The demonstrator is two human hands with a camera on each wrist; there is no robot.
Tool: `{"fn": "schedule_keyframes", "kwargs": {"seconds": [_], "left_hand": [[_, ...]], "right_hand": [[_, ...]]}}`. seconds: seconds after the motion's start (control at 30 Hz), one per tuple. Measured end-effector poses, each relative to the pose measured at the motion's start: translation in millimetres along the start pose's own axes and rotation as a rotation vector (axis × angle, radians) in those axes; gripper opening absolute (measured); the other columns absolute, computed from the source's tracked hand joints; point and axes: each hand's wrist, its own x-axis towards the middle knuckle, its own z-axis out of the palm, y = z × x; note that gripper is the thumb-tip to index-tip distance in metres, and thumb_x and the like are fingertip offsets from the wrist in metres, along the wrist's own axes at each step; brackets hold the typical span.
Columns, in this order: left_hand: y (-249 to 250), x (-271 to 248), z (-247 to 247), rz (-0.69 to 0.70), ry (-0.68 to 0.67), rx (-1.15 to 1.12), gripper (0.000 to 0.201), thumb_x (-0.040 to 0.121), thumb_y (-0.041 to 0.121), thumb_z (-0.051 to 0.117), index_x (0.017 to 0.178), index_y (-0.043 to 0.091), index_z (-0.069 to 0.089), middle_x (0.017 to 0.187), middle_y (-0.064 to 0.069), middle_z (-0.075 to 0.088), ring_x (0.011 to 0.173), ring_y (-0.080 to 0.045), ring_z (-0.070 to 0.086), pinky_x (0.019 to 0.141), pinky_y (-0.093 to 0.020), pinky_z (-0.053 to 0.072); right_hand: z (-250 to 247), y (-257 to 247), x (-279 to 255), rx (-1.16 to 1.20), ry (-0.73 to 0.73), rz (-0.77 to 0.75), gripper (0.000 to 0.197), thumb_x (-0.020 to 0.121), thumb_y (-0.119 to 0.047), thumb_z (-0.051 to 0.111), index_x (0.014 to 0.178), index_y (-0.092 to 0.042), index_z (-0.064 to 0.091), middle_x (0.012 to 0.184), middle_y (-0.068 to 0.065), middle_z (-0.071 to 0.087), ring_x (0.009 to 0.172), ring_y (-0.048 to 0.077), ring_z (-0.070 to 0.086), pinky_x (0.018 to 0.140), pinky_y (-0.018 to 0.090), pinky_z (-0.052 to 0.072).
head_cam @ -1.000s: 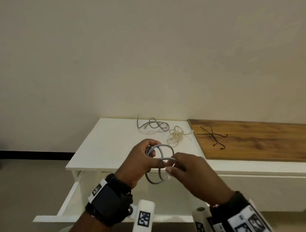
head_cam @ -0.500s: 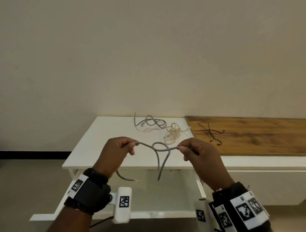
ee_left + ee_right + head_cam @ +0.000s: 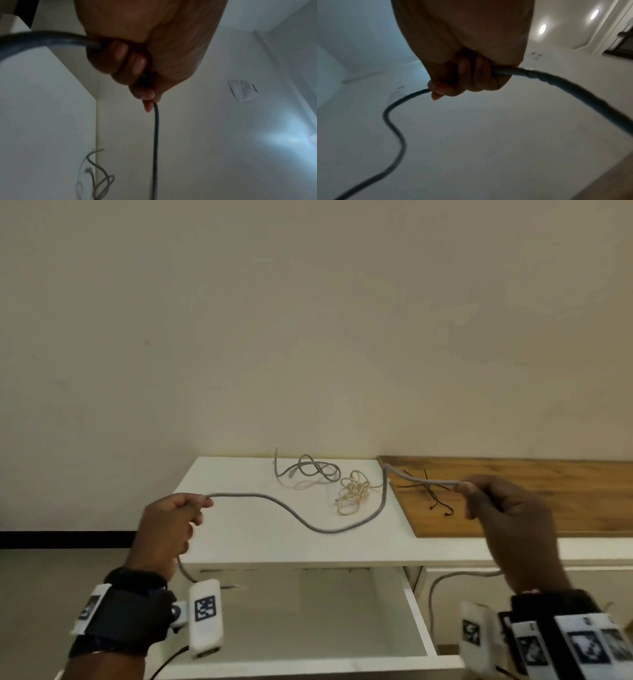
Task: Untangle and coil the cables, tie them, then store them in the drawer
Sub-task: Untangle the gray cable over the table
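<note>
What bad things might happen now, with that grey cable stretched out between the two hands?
1. The sagging middle of the long grey cable hangs close over the tangled cream cord on the white table; it could snag it.
2. Its loose end by the right hand dangles outside the open white drawer and might catch on the drawer's side.
3. The left hand grips near one end, which may slip out.

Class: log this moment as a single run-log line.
left hand: grips long grey cable | right hand: grips same cable | cable: slack between hands, uncoiled | white drawer: open
</note>
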Motion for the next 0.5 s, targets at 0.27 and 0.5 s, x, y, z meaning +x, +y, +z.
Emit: {"fn": "schedule_keyframes", "kwargs": {"seconds": [0.27, 0.5], "left_hand": [[29, -72, 80, -0.223, -0.975, -0.317, 0.022, 0.089, 0.018, 0.057, 0.099, 0.001, 0.065, 0.057, -0.005, 0.048, 0.036, -0.008, 0.031, 0.04, -0.016, 0.029], [28, -55, 83, -0.163, -0.579, -0.558, 0.016, 0.087, 0.016, 0.054, 0.096, 0.005, 0.06, 0.067, -0.006, 0.057, 0.035, -0.007, 0.033, 0.039, -0.018, 0.027]], "right_hand": [[47, -44, -16, 0.532, -0.104, 0.086, 0.018, 0.09, -0.036, 0.059, 0.082, -0.024, 0.071, 0.055, -0.002, 0.045, 0.049, 0.009, 0.033, 0.045, 0.017, 0.027], [10, -33, -7, 0.719, -0.862, -0.056, 0.02, 0.09, -0.037, 0.067, 0.086, -0.02, 0.076, 0.062, -0.008, 0.058, 0.052, 0.008, 0.044, 0.05, 0.024, 0.034]]}}
